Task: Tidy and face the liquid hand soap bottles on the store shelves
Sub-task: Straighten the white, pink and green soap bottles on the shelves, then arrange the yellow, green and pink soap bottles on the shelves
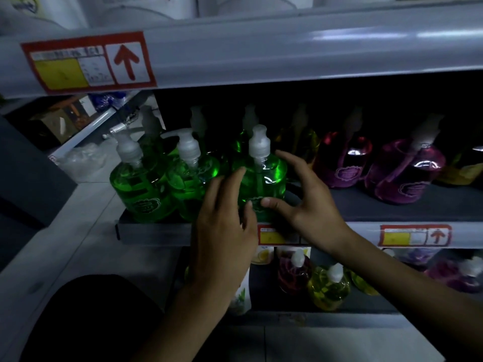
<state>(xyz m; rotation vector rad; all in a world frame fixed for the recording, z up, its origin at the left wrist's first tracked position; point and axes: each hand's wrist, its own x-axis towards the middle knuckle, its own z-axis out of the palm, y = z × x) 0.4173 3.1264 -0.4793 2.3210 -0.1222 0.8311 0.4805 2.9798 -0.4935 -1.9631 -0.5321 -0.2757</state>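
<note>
A green liquid soap bottle [264,178] with a white pump stands upright at the front of the middle shelf [156,233]. My left hand [224,231] holds its left side, with the thumb on the front label. My right hand [311,205] wraps the right side, thumb on the front and index finger along the shoulder. Two more green bottles [138,186] [193,176] stand to its left at the shelf's end, their pumps turned in different directions. Further green bottles stand behind in the dark.
Purple soap bottles [342,163] [405,173] line the same shelf to the right, past a small gap. On the shelf below are a yellow bottle [328,288] and a dark red one [292,275]. The upper shelf rail [287,53] overhangs closely. The aisle floor lies to the left.
</note>
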